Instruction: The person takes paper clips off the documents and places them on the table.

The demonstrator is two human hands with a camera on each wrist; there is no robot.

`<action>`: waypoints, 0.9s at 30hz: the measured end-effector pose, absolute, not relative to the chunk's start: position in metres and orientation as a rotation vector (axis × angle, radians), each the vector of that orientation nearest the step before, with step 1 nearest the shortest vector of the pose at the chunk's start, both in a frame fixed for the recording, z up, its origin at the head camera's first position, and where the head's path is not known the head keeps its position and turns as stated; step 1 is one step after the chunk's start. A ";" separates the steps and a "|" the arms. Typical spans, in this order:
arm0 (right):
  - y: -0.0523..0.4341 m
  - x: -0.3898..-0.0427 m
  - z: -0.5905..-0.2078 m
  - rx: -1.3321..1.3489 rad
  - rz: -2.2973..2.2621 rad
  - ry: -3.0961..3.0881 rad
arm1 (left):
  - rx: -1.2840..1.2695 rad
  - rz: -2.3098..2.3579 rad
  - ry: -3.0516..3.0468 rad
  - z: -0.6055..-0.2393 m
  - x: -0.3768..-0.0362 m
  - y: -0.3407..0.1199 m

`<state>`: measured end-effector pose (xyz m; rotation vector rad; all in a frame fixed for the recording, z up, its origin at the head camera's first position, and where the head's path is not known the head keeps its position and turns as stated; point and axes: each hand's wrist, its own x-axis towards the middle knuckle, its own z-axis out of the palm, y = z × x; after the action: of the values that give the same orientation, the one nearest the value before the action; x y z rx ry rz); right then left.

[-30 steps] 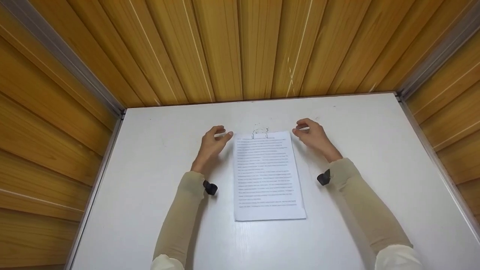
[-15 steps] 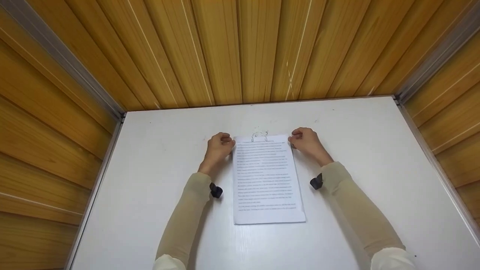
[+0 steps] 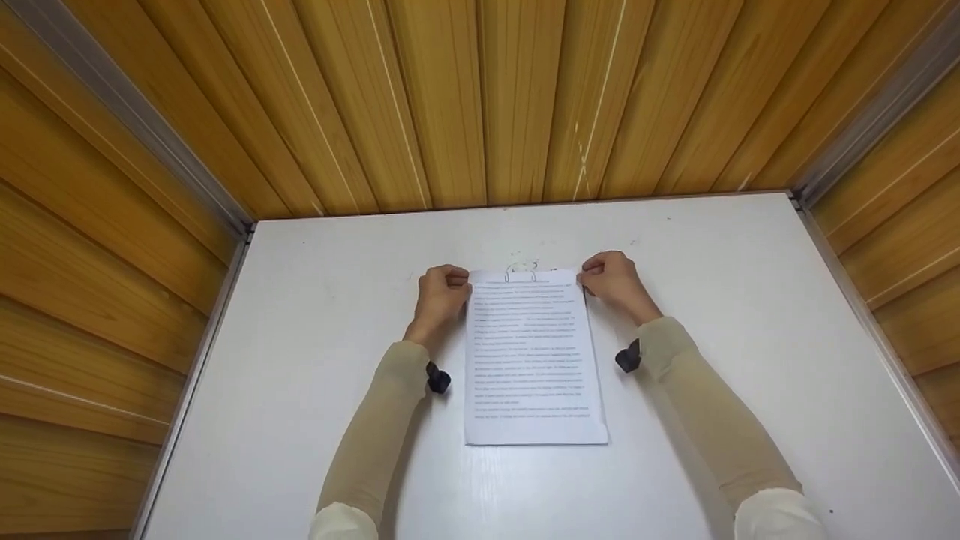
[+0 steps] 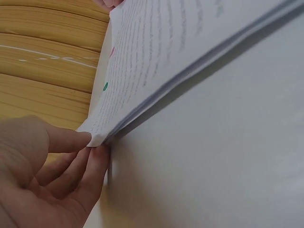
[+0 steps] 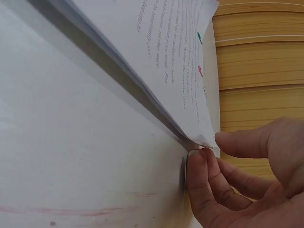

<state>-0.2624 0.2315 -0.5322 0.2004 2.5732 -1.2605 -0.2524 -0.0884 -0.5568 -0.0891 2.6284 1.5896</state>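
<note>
A person's two arms in pale beige sleeves reach forward over a white bench [image 3: 315, 315] set in a booth with wooden plank walls [image 3: 480, 97]. In the middle of the bench lies a stack of printed paper [image 3: 532, 360], its long sides running away from the person, with small paper clips [image 3: 521, 271] at its far edge. The left hand [image 3: 441, 294] pinches the far left corner of the stack, thumb on top and curled fingers [image 4: 90, 166] underneath, and the corner is lifted slightly off the bench. The right hand [image 3: 609, 277] pinches the far right corner the same way, thumb above and fingers [image 5: 204, 175] tucked below, raising that corner too. The near end of the stack rests flat on the bench. A small black camera sits at each wrist. Green and pink marks show near the top of the page in both wrist views.
</note>
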 end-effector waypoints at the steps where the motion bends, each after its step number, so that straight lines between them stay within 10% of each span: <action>1: 0.232 -0.263 -0.532 0.207 -1.261 2.569 | -0.082 1.596 2.631 -0.558 -0.253 -0.089; 27: 0.241 -0.259 -0.545 0.186 -1.613 2.427 | -0.153 1.826 2.424 -0.564 -0.248 -0.099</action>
<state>-0.2588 0.2405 -0.5448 0.1859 2.4268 -1.6132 -0.2484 -0.0989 -0.5636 -0.1525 2.4238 1.8256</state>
